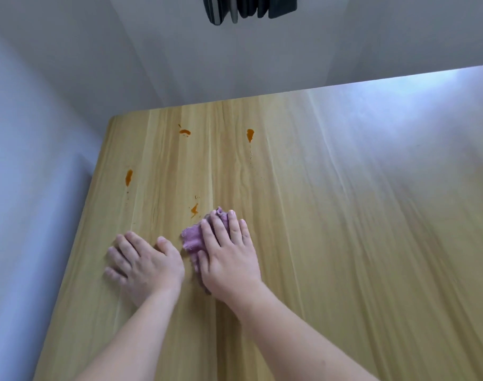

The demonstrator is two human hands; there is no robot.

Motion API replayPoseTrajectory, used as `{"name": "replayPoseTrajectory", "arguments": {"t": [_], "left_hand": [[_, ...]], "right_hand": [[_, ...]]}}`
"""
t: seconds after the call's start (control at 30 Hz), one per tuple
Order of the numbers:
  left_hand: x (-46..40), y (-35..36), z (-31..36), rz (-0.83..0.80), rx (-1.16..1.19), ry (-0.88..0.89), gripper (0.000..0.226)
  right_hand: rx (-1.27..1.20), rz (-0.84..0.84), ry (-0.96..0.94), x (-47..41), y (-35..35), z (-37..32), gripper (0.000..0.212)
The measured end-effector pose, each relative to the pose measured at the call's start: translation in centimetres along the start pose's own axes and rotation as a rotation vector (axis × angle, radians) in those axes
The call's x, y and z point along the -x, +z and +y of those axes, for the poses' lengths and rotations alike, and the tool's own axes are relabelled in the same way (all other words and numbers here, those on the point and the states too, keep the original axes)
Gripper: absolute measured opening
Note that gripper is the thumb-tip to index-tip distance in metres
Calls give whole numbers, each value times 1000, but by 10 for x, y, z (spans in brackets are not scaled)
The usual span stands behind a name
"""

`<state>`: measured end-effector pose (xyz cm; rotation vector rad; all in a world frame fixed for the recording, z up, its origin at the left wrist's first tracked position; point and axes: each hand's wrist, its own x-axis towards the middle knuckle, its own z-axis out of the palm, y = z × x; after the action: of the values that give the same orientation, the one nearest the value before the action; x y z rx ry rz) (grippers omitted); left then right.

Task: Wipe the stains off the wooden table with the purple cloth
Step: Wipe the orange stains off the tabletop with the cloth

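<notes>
A crumpled purple cloth (193, 237) lies on the light wooden table (331, 215), mostly hidden beneath my right hand (229, 254), which presses flat on it with fingers spread. My left hand (142, 261) rests palm down on the bare wood just left of the cloth, holding nothing. Several orange stains mark the table: a small one (194, 210) just beyond the cloth's far left corner, a streak (128, 177) near the left edge, and two further back (184, 132) (250, 135).
The table's left edge (78, 229) and far edge (262, 96) border a pale grey floor. A dark object (248, 8) stands on the floor beyond the far edge. Bright glare covers the table's far right part.
</notes>
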<state>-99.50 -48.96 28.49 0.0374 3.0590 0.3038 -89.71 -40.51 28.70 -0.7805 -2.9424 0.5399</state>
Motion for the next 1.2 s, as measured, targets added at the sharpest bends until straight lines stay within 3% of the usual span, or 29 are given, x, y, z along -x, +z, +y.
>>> {"name": "replayPoseTrajectory", "arguments": {"t": [0.1, 0.23, 0.33, 0.43, 0.63, 0.77, 0.83, 0.93, 1.03, 1.1, 1.2], "left_hand": [[-1, 1, -1, 17, -27, -5, 68], [1, 1, 2, 26, -40, -8, 68], [2, 0, 3, 30, -66, -15, 68], [1, -2, 2, 28, -84, -22, 67], [0, -2, 0, 39, -100, -23, 68], [0, 1, -2, 41, -104, -25, 68], [0, 2, -1, 31, -89, -17, 68], [0, 2, 1, 22, -81, -8, 70], [-2, 4, -3, 21, -72, 10, 74], [-4, 4, -5, -2, -64, 11, 75], [-7, -2, -9, -11, -91, 67, 72]], "right_hand": [[31, 7, 11, 1, -18, 59, 59], [139, 63, 424, 1, -57, 173, 61], [146, 11, 676, -2, -76, 206, 60], [144, 39, 710, -22, -62, 168, 64], [38, 0, 129, -30, -5, 15, 65], [52, -17, -45, -23, -5, 29, 58], [115, 6, 58, -31, -18, 68, 59], [146, -21, 450, -47, -48, 132, 58], [120, -5, 791, -60, -65, 152, 59], [108, -1, 863, -74, -58, 131, 62], [133, 13, 714, -101, -39, 80, 63]]}}
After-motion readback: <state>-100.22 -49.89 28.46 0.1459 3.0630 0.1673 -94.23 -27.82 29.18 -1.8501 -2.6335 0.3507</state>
